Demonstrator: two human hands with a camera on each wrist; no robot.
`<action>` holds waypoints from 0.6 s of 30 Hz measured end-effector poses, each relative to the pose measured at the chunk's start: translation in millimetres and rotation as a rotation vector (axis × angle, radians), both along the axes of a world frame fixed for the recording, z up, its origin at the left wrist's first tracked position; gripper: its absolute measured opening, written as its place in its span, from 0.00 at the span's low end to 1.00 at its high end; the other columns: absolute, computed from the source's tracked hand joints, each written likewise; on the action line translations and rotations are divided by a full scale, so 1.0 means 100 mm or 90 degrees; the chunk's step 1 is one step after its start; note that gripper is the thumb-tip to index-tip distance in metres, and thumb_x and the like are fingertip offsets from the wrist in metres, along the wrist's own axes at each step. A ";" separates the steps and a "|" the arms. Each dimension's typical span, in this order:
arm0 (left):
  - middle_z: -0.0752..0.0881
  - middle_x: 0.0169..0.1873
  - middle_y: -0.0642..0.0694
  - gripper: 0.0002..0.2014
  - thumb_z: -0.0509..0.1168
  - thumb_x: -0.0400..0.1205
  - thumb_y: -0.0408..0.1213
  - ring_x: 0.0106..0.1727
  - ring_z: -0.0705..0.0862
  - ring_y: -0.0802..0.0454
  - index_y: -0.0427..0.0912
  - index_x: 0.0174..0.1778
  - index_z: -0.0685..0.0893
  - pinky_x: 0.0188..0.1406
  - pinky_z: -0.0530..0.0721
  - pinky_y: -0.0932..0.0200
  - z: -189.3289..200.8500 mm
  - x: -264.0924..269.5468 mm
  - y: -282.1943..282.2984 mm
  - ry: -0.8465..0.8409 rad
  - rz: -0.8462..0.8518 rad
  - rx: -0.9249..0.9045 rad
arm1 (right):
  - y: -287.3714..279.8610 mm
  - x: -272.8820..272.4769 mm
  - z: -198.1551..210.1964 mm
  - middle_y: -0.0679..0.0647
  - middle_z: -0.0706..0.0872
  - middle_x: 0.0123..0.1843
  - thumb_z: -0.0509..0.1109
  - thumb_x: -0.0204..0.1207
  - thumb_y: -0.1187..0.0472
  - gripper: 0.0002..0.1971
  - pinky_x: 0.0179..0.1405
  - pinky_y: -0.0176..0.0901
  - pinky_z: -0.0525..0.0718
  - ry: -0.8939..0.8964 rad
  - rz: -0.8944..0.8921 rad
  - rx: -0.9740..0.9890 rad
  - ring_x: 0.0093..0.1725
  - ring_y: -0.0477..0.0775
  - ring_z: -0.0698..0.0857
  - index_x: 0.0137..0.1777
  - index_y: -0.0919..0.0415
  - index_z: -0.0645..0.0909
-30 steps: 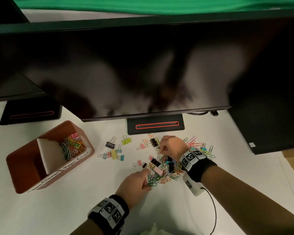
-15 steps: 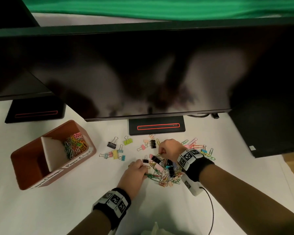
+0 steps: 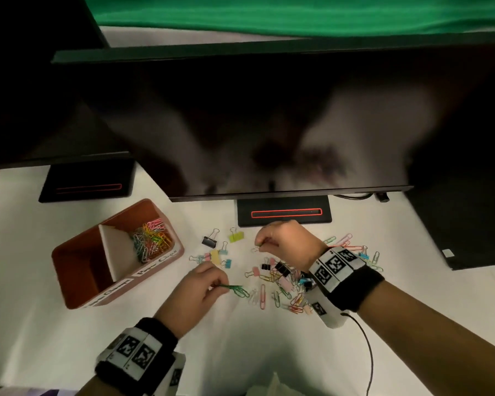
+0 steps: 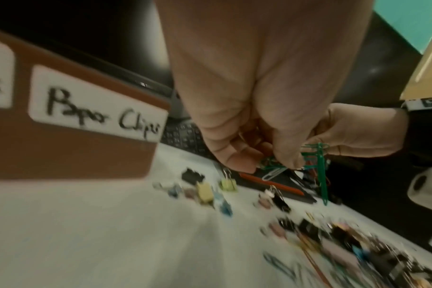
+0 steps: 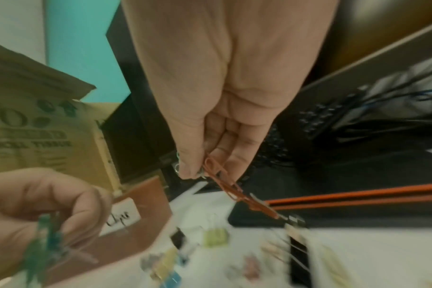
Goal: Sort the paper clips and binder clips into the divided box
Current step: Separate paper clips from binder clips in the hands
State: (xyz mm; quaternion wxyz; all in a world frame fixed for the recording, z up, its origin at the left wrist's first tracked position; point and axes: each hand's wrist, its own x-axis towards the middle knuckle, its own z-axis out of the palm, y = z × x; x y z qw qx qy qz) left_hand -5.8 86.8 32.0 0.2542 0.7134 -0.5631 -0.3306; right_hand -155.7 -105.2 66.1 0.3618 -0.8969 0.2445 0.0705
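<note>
White desk: brown divided box [image 3: 175,250] lies at 10 o'clock, nearer the left hand [image 3: 196,292] pinching green wire paper clips [image 3: 236,289]; right hand [image 3: 285,241] pinches orange paper clips [image 5: 231,188].

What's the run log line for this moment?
left hand: pinching green paper clips | right hand: pinching orange paper clips | divided box: paper clips in far compartment

Bare worktop [image 3: 55,324] lies open left of the left grip [image 3: 195,292] toward the box [image 3: 77,292]. Scattered clips [image 3: 283,284] crowd its right; a low monitor [image 3: 269,124] overhangs beyond.
</note>
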 end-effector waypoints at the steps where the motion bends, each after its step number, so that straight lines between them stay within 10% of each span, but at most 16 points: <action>1: 0.78 0.39 0.58 0.04 0.70 0.77 0.34 0.42 0.78 0.66 0.47 0.40 0.82 0.40 0.73 0.77 0.10 0.11 0.04 -0.008 0.015 -0.017 | 0.07 0.13 0.07 0.55 0.88 0.56 0.69 0.77 0.63 0.09 0.53 0.31 0.76 -0.036 0.004 0.004 0.53 0.52 0.85 0.56 0.62 0.85; 12: 0.85 0.38 0.49 0.04 0.69 0.77 0.33 0.43 0.83 0.54 0.47 0.39 0.82 0.48 0.80 0.64 0.43 1.29 0.35 -0.045 0.356 -0.007 | 0.78 1.96 0.17 0.59 0.89 0.55 0.69 0.76 0.66 0.12 0.63 0.45 0.82 -0.171 -0.028 0.116 0.56 0.54 0.86 0.59 0.61 0.84; 18: 0.81 0.52 0.49 0.19 0.75 0.72 0.33 0.52 0.81 0.54 0.41 0.58 0.83 0.58 0.76 0.64 0.25 1.28 0.29 -0.060 0.371 0.050 | 0.84 1.92 0.00 0.57 0.88 0.60 0.63 0.81 0.58 0.15 0.64 0.46 0.81 -0.120 -0.025 0.110 0.59 0.55 0.85 0.66 0.57 0.79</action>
